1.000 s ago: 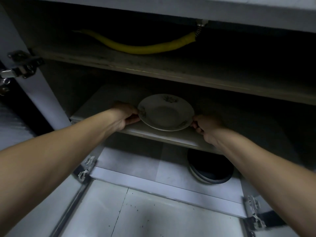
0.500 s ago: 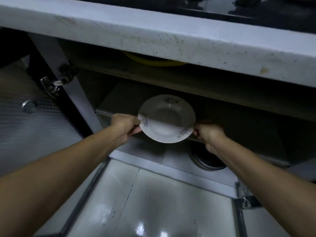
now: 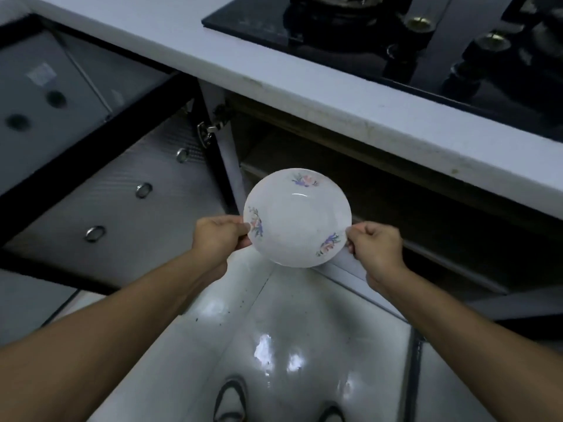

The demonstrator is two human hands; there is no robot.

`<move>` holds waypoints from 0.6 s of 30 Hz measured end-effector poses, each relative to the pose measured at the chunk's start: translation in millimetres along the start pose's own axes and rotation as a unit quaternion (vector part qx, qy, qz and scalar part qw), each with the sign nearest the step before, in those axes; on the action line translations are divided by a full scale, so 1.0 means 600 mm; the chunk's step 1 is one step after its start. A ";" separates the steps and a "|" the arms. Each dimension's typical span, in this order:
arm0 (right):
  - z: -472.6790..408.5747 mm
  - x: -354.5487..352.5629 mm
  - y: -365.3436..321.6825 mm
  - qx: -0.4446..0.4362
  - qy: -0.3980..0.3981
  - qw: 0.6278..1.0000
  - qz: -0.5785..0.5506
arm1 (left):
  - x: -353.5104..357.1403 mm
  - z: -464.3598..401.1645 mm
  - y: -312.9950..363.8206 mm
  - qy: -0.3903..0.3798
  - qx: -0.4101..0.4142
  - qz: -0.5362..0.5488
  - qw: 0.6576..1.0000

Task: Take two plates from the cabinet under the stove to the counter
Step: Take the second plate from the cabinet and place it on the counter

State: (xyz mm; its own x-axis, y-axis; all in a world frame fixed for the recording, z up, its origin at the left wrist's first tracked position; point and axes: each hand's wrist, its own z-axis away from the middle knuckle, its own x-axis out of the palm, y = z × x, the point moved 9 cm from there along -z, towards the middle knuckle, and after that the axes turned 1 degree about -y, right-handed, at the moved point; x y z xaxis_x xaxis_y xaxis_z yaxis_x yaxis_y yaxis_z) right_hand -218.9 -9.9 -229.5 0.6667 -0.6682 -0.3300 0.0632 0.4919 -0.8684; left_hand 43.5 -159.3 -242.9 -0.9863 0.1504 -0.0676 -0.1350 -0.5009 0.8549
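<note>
Counter: the long white stone counter (image 3: 350,95) runs from far left to right, above and beyond the plate; a black glass gas stove (image 3: 426,41) is set in it at the far right.
Cabinet: the open dark cabinet under the stove (image 3: 411,214) lies just behind the plate, with its door hinge (image 3: 210,130) at the left.
Floor: glossy white floor tiles (image 3: 274,345) are below, near the person.
Plate: one round white ceramic plate with small flower prints (image 3: 297,217) is in the air, out of the cabinet, its hollow face turned up toward the camera, the far rim a little higher. Being round, it has no long axis; the line between the two grips goes left to right.
Left hand: the left hand (image 3: 221,236) pinches the left rim with curled fingers.
Right hand: the right hand (image 3: 376,242) pinches the right rim in the same way.
Key relation: the counter is up and far from the plate; both hands seem equally near, so I judge a lift upward and forward is needed.
Progress: first plate is in transit, I think; a second plate is not visible.
</note>
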 end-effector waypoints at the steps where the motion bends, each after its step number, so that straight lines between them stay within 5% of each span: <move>1: 0.019 0.000 -0.010 -0.004 -0.003 1.000 0.003 | -0.017 0.020 0.006 0.008 -0.002 -0.001 1.000; 18: 0.376 -0.058 -0.179 -0.041 -0.021 0.999 -0.015 | -0.226 0.346 0.155 0.016 0.028 0.013 0.999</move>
State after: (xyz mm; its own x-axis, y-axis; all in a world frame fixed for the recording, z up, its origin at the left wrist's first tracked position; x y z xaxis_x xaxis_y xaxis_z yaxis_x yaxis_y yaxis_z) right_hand -81.3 86.6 -41.1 0.6964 -0.6567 -0.2894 0.0236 0.4240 -0.9054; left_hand 184.2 -49.3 -47.1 -0.9920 0.1108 -0.0598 -0.1042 -0.4564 0.8836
